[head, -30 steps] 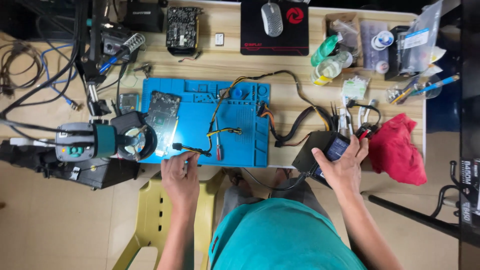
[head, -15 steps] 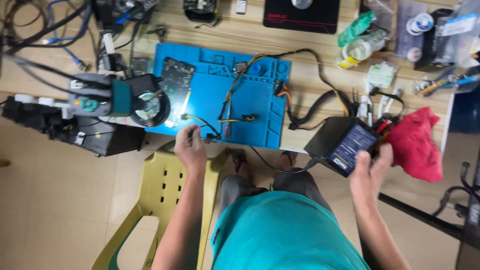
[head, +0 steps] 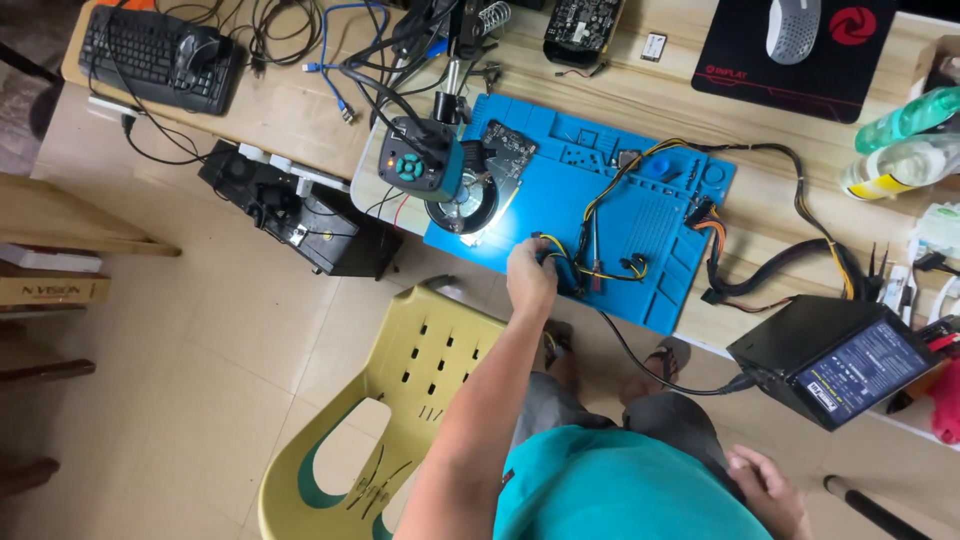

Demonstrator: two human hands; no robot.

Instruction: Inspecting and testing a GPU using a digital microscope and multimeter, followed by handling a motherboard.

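1. Moved since half a second ago: right hand (head: pixel 768 490) off the power supply (head: pixel 838 360), now down at the near right by the lap; supply left sitting alone at the table's near right edge, label side up. View swung left too, so that a keyboard (head: pixel 150 45) shows at the far left.
2. Left hand (head: pixel 530 278) at the near edge of the blue mat (head: pixel 650 215), much as before. Fingers curled narrow around the black end of the wire bundle (head: pixel 590 262); a pinch, it seems, though the fingertips hide under the knuckles.
3. Right hand's fingers loosely bent, holding nothing, resting near the knee.
4. Bundle of yellow and black wires lying in the mat's middle, looping far and right toward the thick black cable (head: pixel 800 270) that runs back to the supply. Likely kept on the mat so that loose ends stay off the bare wood.
5. A thin black cord (head: pixel 650 365) hanging slack from under the mat's near edge to the supply's left corner.
6. Microscope (head: pixel 425 165) on its arm above the mat's left end, lit ring beneath it, aimed down at a spot left of the hand.
7. Yellow chair (head: pixel 400 400) near and left, under the left arm; mouse (head: pixel 795 25) on its dark pad at the far right.
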